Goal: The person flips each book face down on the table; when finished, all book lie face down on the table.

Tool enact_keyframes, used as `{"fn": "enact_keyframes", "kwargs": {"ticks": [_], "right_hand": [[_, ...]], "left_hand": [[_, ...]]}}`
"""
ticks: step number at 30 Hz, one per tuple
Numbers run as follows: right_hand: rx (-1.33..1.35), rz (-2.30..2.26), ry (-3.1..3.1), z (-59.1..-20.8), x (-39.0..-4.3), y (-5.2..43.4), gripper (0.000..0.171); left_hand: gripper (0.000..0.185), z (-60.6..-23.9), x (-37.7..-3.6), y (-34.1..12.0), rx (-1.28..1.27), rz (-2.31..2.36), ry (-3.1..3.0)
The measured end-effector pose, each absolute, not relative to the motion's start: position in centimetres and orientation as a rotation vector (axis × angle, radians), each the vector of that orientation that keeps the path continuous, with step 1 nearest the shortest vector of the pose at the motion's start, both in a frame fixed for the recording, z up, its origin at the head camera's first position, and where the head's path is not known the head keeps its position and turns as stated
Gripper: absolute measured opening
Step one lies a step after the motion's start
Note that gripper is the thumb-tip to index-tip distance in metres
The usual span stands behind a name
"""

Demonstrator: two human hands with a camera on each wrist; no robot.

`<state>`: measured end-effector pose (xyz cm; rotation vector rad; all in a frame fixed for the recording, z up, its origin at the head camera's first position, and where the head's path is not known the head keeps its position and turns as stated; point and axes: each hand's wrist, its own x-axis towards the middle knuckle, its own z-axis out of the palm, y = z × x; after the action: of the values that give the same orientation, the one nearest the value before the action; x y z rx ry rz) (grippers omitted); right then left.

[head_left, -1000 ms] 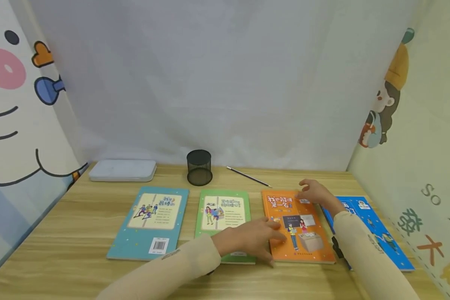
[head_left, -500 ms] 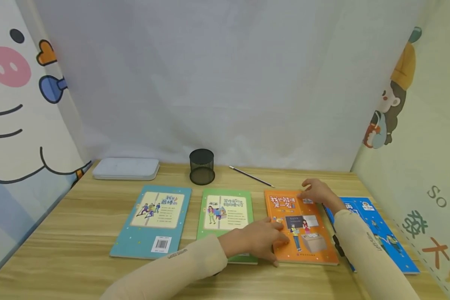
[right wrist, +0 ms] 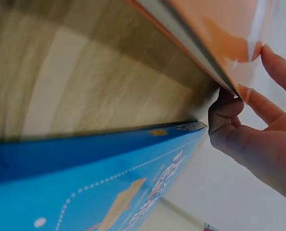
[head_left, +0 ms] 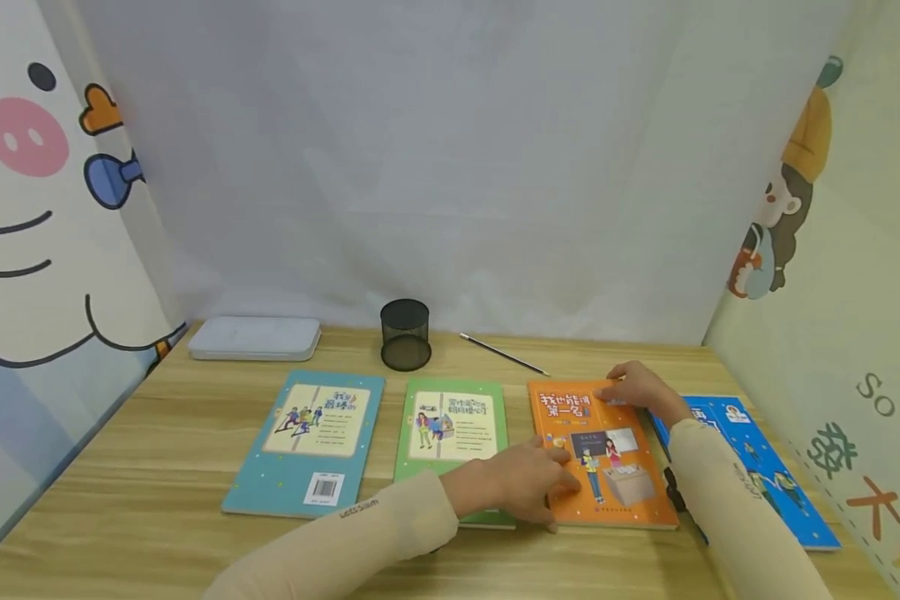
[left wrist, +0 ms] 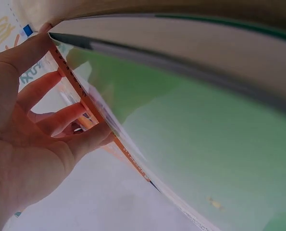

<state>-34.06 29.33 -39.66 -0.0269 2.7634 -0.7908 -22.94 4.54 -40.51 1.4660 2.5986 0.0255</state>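
Four books lie in a row on the wooden table: teal, green, orange and blue. My left hand reaches over the green book's lower right corner. Its fingers lie fairly straight on the orange book's left edge, and the thumb is by the lower left corner. In the left wrist view that hand touches the orange spine beside the green cover. My right hand pinches the orange book's upper right corner, thumb under, fingers over.
A black mesh pen cup stands behind the green book. A thin black pen lies to its right, and a flat grey case sits at the back left. Printed curtain walls close in the left, back and right.
Both hands stay where they were on the orange book. Only the head view has shifted slightly.
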Motion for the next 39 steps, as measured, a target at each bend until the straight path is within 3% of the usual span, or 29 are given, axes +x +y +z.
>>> {"fn": "enact_keyframes", "kwargs": {"ticks": [13,22,39], "right_hand": [[-0.120,-1.003,2.587,-38.3,-33.9,30.7,0.046],[-0.194,-1.173,2.341,-37.4,-33.5,32.1,0.062],[-0.260,-1.412,2.243,-36.5,-32.7,33.3,0.066]], "left_hand": [[0.060,-40.8,-23.0,4.6,1.459,0.024,2.625],[0.060,-40.8,-23.0,4.5,1.464,0.023,2.620],[0.065,-40.7,-23.3,4.3,1.461,0.091,2.584]]}}
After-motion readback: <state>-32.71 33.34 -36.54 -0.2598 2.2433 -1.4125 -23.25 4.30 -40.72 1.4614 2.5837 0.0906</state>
